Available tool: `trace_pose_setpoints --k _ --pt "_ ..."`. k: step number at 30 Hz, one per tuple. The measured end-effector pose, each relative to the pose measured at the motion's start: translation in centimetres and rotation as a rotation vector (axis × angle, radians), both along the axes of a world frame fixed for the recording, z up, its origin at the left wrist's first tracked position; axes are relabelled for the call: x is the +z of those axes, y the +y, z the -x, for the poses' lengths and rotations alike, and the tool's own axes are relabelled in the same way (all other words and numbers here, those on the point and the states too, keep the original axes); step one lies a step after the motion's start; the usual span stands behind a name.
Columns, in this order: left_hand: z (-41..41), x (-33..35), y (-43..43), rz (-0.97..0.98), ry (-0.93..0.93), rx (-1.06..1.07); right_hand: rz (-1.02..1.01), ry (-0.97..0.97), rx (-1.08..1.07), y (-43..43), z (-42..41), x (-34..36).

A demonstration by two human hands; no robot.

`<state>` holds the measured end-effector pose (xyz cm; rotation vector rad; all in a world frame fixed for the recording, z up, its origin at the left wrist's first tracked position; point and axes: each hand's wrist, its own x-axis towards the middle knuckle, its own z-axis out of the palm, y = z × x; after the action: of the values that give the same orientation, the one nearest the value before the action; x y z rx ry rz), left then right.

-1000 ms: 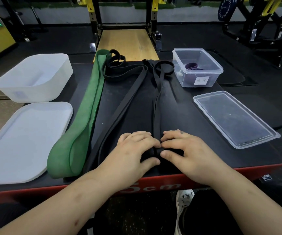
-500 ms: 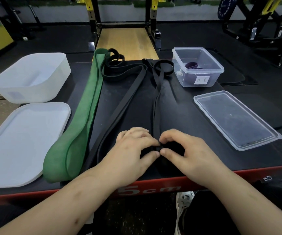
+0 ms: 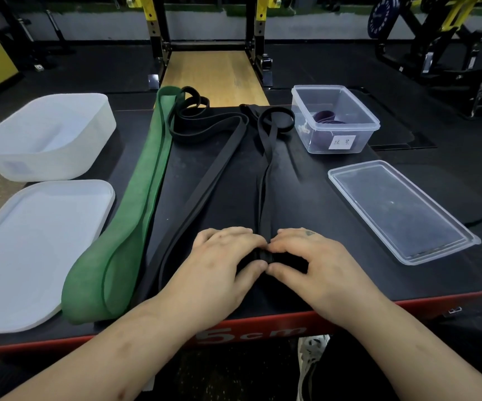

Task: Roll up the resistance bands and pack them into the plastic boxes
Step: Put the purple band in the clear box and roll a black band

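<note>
A narrow black band (image 3: 266, 175) runs from a loop at the far side down to the near edge of the black platform (image 3: 335, 285). My left hand (image 3: 222, 264) and my right hand (image 3: 306, 261) meet at its near end, fingers and thumbs pinching a small rolled part of it. To the left lie a wider black band (image 3: 205, 183) and a broad green band (image 3: 135, 215), both flat. A clear box (image 3: 335, 120) at the back right holds a rolled purple band (image 3: 325, 116). A white box (image 3: 43, 137) stands at the back left.
The clear lid (image 3: 402, 209) lies right of my hands. A white lid (image 3: 31, 250) lies at the near left. The platform's red front edge (image 3: 263, 331) runs just below my wrists. Gym racks and a wooden deck (image 3: 213, 76) stand behind.
Both hands stay at the band's near end, shifting slightly forward as the small roll between the fingertips turns. The other bands have not moved.
</note>
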<state>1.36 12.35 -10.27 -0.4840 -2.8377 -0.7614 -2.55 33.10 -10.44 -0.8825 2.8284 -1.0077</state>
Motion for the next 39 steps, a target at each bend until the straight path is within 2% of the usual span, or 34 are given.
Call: trace_pose_setpoints --k 7,17,33,39 --pt "0.1 -0.1 0.0 -0.011 -0.037 0.005 -0.014 0.002 0.003 0.1 0.4 -0.2" --pt "0.6 -0.7 -0.2 -0.059 0.013 -0.005 -0.045 -0.014 -0.032 0.0 0.4 -0.2" --pt "0.6 -0.7 -0.5 -0.072 0.034 -0.025 0.071 -0.064 -0.016 0.5 0.4 -0.2" --pt "0.3 -0.6 -0.4 -0.077 -0.012 -0.051 0.058 -0.052 0.001 0.8 0.0 -0.2"
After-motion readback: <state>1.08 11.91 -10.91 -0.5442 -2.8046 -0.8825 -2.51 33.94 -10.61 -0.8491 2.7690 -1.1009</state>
